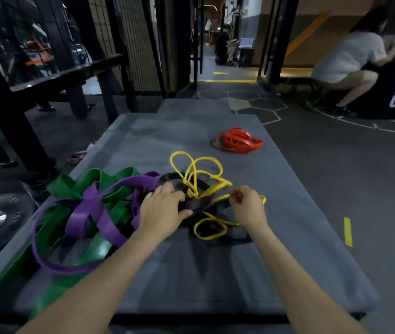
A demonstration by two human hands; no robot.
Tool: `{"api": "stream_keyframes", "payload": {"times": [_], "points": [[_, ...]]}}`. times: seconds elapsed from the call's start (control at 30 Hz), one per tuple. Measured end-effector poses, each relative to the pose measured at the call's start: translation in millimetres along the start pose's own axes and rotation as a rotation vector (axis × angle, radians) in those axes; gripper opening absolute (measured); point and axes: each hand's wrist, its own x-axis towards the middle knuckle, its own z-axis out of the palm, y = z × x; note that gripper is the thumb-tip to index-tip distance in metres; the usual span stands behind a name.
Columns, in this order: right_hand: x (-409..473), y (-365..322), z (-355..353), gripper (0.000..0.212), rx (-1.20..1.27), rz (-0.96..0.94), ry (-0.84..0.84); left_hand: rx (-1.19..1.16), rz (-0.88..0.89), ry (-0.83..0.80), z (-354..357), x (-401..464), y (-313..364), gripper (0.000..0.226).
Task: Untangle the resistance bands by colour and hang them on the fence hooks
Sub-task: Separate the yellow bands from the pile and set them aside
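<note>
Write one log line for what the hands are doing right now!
left hand holds black band | right hand pinches yellow band | red bands apart on mat | nothing hung yet

We see a grey mat (276, 232) spread on the dark floor (348, 169) — on it a red coil of bands (239, 140) well apart, thin yellow bands (197, 174) looped over black ones (196, 205), and green (100, 249) and purple bands (90, 213) tangled at its left edge.
</note>
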Motion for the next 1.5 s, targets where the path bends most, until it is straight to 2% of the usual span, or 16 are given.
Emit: {"api": "stream_keyframes", "payload": {"times": [0.13,0.27,0.33,0.53,0.63,0.8,0.9,1.0,1.07,1.17,1.23,1.3,1.5], "points": [[-12,11,13,0.022,-0.021,-0.090,-0.088,-0.111,-0.095,0.042,10,6,2,0.040],[0,15,25,0.062,-0.238,-0.200,-0.175,-0.221,-0.140,0.084,14,15,-2,0.037],[6,17,31,0.070,-0.357,-0.217,-0.211,-0.314,-0.179,0.109,15,22,-3,0.035],[14,15,38,0.042,-0.550,-0.269,-0.304,-0.430,-0.228,0.187,21,26,2,0.033],[8,9,41,0.032,-0.518,-0.259,-0.281,-0.471,-0.229,0.208,22,26,3,0.033],[4,0,46,0.035,-0.532,-0.202,-0.349,-0.581,-0.255,0.249,20,27,4,0.029],[5,-6,52,0.026,-0.569,-0.170,-0.395,-0.595,-0.275,0.260,19,24,2,0.029],[10,-7,45,0.019,-0.366,-0.091,-0.360,-0.612,-0.300,0.260,18,24,-3,0.028],[17,-4,32,0.012,-0.040,-0.027,-0.215,-0.604,-0.332,0.261,17,26,-8,0.029],[22,1,4,0.021,0.513,0.032,0.053,-0.596,-0.371,0.271,19,31,-15,0.031],[23,6,-17,0.024,0.770,0.052,0.234,-0.606,-0.391,0.273,20,33,-16,0.034],[23,13,-34,0.026,0.889,0.065,0.332,-0.595,-0.402,0.261,21,32,-12,0.038],[15,25,-58,0.027,1.030,0.053,0.478,-0.568,-0.379,0.225,21,29,1,0.043]]}}
